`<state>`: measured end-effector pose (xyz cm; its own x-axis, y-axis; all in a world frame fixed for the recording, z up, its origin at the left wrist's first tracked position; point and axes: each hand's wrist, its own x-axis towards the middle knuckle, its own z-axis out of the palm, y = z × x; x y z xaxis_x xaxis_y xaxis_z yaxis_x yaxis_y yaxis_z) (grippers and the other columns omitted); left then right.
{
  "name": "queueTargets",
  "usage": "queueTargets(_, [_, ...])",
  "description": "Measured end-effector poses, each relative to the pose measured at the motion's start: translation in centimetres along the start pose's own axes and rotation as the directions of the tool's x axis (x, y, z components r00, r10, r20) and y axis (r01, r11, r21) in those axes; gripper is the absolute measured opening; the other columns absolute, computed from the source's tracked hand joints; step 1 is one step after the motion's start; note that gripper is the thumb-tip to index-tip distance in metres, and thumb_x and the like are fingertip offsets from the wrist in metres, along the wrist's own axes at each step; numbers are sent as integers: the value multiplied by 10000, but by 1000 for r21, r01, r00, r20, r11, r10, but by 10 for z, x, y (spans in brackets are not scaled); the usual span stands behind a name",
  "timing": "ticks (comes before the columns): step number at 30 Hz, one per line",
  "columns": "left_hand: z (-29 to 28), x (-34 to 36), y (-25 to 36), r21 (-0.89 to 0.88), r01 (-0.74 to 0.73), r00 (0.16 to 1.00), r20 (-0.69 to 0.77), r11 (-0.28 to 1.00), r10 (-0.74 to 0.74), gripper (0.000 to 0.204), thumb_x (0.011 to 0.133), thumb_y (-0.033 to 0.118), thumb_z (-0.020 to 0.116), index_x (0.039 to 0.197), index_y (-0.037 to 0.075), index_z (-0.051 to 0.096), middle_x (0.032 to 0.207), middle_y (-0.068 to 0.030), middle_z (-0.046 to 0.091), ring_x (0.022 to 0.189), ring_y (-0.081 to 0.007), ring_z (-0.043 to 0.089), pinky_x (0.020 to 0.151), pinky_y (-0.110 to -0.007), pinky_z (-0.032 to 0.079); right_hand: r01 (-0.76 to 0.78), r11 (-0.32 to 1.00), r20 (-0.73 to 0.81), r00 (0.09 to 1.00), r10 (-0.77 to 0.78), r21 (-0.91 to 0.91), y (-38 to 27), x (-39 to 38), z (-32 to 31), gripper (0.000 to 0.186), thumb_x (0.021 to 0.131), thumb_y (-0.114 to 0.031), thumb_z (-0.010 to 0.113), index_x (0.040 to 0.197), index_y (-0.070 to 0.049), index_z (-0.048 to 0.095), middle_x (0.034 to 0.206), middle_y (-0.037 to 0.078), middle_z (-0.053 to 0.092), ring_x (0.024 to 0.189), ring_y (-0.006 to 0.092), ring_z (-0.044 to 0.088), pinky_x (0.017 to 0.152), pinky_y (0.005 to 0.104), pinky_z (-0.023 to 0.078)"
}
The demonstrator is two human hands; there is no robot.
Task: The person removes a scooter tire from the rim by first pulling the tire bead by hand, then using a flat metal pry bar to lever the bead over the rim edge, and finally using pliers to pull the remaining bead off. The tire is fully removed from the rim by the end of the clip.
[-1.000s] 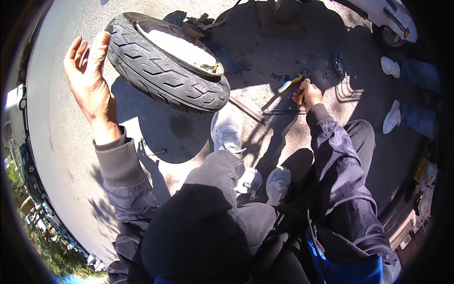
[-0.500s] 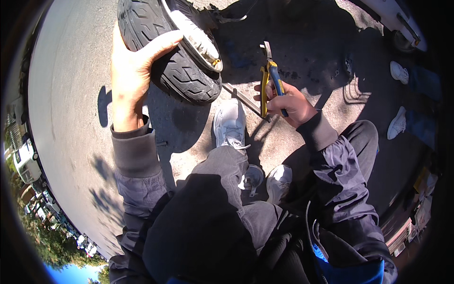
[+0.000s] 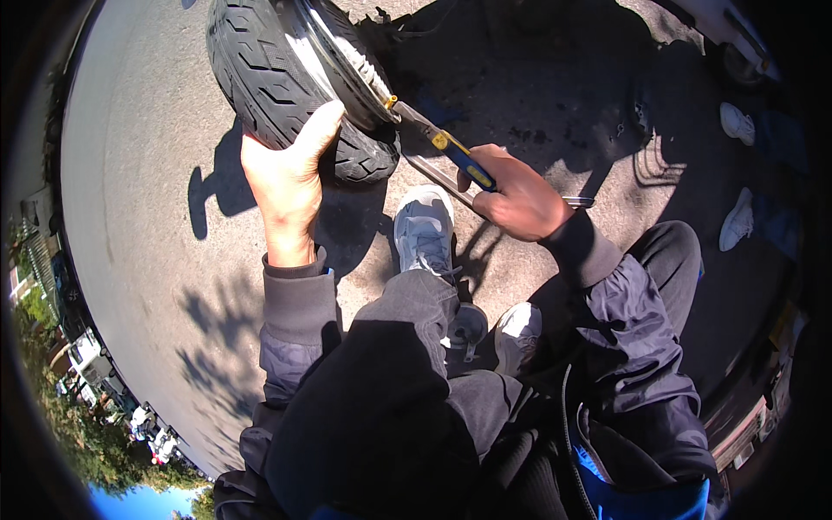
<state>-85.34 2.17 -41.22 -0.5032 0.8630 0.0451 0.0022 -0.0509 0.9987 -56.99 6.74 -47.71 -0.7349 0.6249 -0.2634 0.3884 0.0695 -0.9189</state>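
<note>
A scooter-like wheel with a black treaded tyre [image 3: 260, 74] and a white rim [image 3: 316, 52] stands tilted at the top left. My left hand [image 3: 286, 186] is closed on the tyre's near side, its thumb pressed over the tread. A small brass-coloured valve [image 3: 391, 101] shows at the rim's edge. My right hand [image 3: 520, 195] is wrapped round blue-and-yellow pliers [image 3: 455, 150]. Their jaws reach the valve and seem to touch it; whether they grip it cannot be told. My fingers hide part of the handles.
On the ground below the pliers lies a metal bar [image 3: 438, 173]. A shiny metal end [image 3: 579, 202] sticks out beside my right wrist. My white shoe [image 3: 425, 227] is close under the wheel. Another person's white shoes [image 3: 737, 124] are at the right, near a white vehicle [image 3: 719, 26].
My right hand has swung the pliers left, bringing their jaws to the valve. The wheel has turned slightly, and my left hand has shifted right and lower on the tyre.
</note>
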Motion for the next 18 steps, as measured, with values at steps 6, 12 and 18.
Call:
queueTargets(6, [5,-6,3,20,-9,1000,-23,1000,9,643,857,33,955,1416,-38,644,1288,-117,762,1108,-203,747,1026,-340,596,-143,987,157,976,152,-68,-15,16,-16,273,853,-136,631,1091,-8,673,994,163,629,916,292,629,843,416,494])
queueTargets(12, [1,-12,0,16,45,999,-28,999,-44,613,856,61,956,1391,-31,673,1272,-109,766,1113,-206,742,1027,-337,592,-212,977,313,927,208,-22,-20,29,-38,223,872,-119,632,1068,-26,683,774,69,561,707,203,544,695,394,430])
queueTargets(18, [-4,-11,-6,-105,133,988,-60,986,-139,531,877,40,919,1358,-33,708,1269,-105,770,1093,-204,750,1014,-333,597,27,952,63,998,-8,-306,-12,30,-3,324,928,-141,640,1184,56,628,965,278,682,918,456,661,843,521,510])
